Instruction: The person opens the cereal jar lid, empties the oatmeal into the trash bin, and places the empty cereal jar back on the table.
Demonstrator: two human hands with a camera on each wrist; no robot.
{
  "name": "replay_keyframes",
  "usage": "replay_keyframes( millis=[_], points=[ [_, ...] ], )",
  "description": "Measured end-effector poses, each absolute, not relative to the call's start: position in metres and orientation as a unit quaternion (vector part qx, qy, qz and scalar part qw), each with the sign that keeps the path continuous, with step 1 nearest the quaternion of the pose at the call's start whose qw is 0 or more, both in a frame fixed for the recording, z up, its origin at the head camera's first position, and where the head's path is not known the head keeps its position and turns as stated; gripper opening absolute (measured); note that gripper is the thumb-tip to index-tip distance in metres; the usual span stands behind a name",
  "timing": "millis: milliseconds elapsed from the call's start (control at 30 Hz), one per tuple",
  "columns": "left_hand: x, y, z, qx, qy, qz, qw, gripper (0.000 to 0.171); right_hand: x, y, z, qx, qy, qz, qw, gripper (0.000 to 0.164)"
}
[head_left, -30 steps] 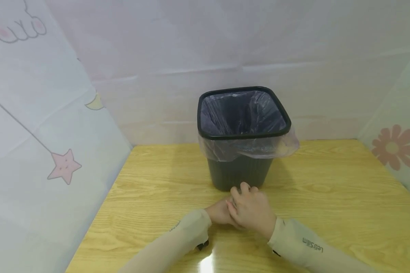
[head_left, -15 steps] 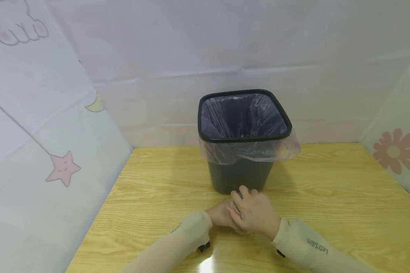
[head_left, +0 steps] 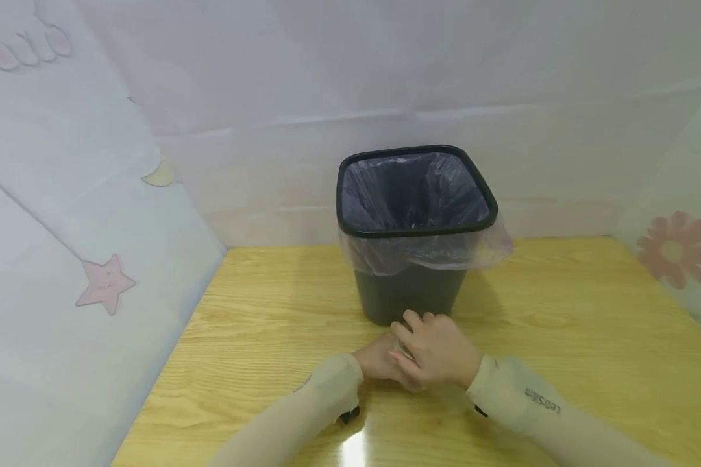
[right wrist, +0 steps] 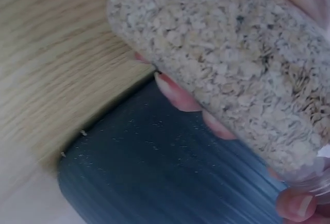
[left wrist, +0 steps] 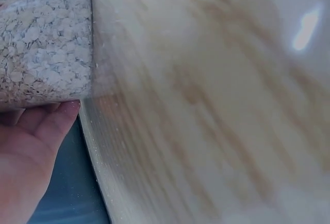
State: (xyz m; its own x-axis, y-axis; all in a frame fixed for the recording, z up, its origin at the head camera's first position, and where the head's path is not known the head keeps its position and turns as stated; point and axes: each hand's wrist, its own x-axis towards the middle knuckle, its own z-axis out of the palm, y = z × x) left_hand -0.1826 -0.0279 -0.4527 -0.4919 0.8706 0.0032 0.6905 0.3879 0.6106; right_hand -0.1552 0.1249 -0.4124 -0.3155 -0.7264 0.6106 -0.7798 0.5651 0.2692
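A clear plastic jar [right wrist: 221,59] filled with pale, oat-like flakes lies tilted between the hands. In the head view, my right hand [head_left: 438,350] covers most of the jar and my left hand [head_left: 380,360]. The left hand's fingers curl under the jar's body [left wrist: 46,44] in the left wrist view. At the lower right of the right wrist view, the right hand's fingertips [right wrist: 296,206] grip the jar's ridged clear end. Whether that end is a lid or a threaded neck is hard to tell.
A dark ribbed waste bin [head_left: 417,231] with a thin plastic liner [head_left: 380,256] stands just beyond the hands. Flake crumbs lie near its base. The wood-grain table [head_left: 257,311] meets white cloth walls [head_left: 304,84] at the back and sides.
My right hand and wrist have turned slightly and shifted a little to the right, keeping their hold at the jar. The left hand stays nearly in place. The bin has not moved.
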Motion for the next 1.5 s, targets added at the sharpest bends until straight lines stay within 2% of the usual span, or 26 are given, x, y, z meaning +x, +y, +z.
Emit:
replay_keyframes(
  millis=[233, 367, 500, 600, 767, 933, 1067, 1167, 1300, 1500],
  points=[
    [-0.182, -0.036, -0.453, 0.410, 0.778, 0.411, 0.241, 0.054, -0.163, 0.125, -0.410, 0.510, -0.782, 0.061, 0.354, 0.051],
    [-0.180, -0.036, -0.452, 0.388, 0.746, 0.467, 0.272, 0.055, -0.168, 0.129, -0.409, 0.542, -0.762, 0.071, 0.347, 0.047],
    [-0.179, -0.035, -0.451, 0.385, 0.715, 0.507, 0.290, 0.053, -0.170, 0.134, -0.409, 0.561, -0.755, 0.074, 0.330, 0.050],
    [-0.179, -0.034, -0.451, 0.393, 0.715, 0.503, 0.286, 0.051, -0.169, 0.135, -0.409, 0.561, -0.762, 0.074, 0.315, 0.049],
    [-0.180, -0.034, -0.452, 0.415, 0.733, 0.469, 0.267, 0.051, -0.162, 0.133, -0.408, 0.533, -0.786, 0.085, 0.301, 0.037],
    [-0.181, -0.032, -0.454, 0.445, 0.751, 0.426, 0.238, 0.064, -0.146, 0.130, -0.405, 0.448, -0.847, 0.101, 0.269, 0.029],
    [-0.182, -0.032, -0.451, 0.467, 0.756, 0.400, 0.224, 0.067, -0.126, 0.119, -0.402, 0.320, -0.912, 0.108, 0.234, 0.037],
    [-0.181, -0.032, -0.448, 0.480, 0.751, 0.399, 0.214, 0.068, -0.118, 0.112, -0.401, 0.260, -0.932, 0.105, 0.228, 0.046],
    [-0.181, -0.033, -0.447, 0.485, 0.752, 0.397, 0.202, 0.073, -0.117, 0.109, -0.401, 0.240, -0.938, 0.097, 0.231, 0.056],
    [-0.182, -0.033, -0.449, 0.483, 0.750, 0.400, 0.209, 0.073, -0.122, 0.112, -0.408, 0.266, -0.923, 0.099, 0.260, 0.053]
  ],
)
